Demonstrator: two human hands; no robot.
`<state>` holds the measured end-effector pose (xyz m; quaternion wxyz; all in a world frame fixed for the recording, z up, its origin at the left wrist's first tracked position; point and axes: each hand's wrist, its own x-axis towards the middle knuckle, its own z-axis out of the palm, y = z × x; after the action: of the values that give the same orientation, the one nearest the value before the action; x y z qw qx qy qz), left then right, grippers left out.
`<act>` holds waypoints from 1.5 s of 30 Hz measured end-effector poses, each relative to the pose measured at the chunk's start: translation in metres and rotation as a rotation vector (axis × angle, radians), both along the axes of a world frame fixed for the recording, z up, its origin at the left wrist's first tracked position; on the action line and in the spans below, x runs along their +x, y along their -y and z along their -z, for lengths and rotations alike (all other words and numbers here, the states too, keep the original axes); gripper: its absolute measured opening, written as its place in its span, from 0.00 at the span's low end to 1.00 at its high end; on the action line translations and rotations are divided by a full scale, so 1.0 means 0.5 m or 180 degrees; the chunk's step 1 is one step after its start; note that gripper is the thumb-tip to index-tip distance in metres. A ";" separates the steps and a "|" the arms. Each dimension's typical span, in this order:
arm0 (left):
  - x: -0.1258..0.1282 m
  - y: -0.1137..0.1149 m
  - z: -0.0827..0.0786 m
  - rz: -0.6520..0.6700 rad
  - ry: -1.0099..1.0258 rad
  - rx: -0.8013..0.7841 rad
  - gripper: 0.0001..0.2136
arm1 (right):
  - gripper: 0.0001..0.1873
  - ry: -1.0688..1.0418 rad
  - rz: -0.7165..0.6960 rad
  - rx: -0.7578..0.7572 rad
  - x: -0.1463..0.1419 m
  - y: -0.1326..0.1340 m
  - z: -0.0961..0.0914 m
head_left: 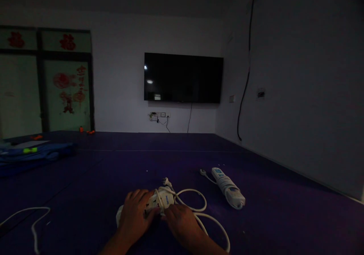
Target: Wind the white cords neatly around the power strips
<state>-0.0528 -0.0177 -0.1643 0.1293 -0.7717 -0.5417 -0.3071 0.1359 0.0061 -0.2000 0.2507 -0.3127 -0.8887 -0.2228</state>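
Observation:
A white power strip [160,200] lies on the purple surface [113,179] close in front of me. My left hand [135,215] rests on top of its near end, fingers curled over it. My right hand [181,221] is at its right side with fingers pinched on the white cord [199,209] that loops off to the right. The cord's plug [165,180] lies just beyond the strip. A second white power strip [228,187], with its cord wound round it, lies farther right, apart from both hands.
Another white cord [34,219] curls at the lower left. Blue cloth with a green object [30,150] sits at the far left. A dark television [183,77] hangs on the back wall, with a black cable [247,73] on the right wall.

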 end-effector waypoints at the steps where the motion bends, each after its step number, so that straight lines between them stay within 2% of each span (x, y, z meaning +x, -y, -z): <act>1: -0.002 0.001 0.002 0.0027 -0.0040 -0.0030 0.19 | 0.06 0.0016 0.0018 0.0006 0.000 -0.001 0.000; 5: -0.005 0.005 0.005 0.0118 -0.0178 -0.0226 0.27 | 0.08 0.0056 0.0044 0.0111 -0.001 -0.001 -0.004; 9: 0.007 0.011 0.002 0.0030 -0.0220 -0.0469 0.32 | 0.07 0.0209 -0.0151 0.0275 -0.001 0.005 -0.007; 16: 0.015 0.008 -0.009 -0.0025 -0.0333 -0.0519 0.26 | 0.08 0.0162 -0.0296 0.0347 -0.001 0.013 -0.008; 26: 0.006 0.005 0.002 0.0112 -0.0359 -0.0226 0.25 | 0.09 -0.0062 -0.0356 0.0143 -0.001 0.028 -0.031; 34: -0.024 -0.010 -0.006 -0.0037 -0.0321 -0.0009 0.24 | 0.03 -0.0181 0.0199 -0.0205 -0.009 0.021 -0.024; 41: -0.047 -0.016 -0.021 -0.0171 -0.0295 0.0038 0.22 | 0.08 -0.0257 0.0754 -0.0035 -0.014 -0.002 -0.011; 45: -0.063 -0.020 -0.030 -0.0298 -0.0226 0.0017 0.20 | 0.09 -0.0576 0.0948 -0.0310 0.003 -0.030 -0.009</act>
<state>-0.0845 -0.0077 -0.1493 0.1647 -0.7556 -0.5714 -0.2746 0.1373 0.0212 -0.1953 0.2783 -0.4714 -0.8161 -0.1851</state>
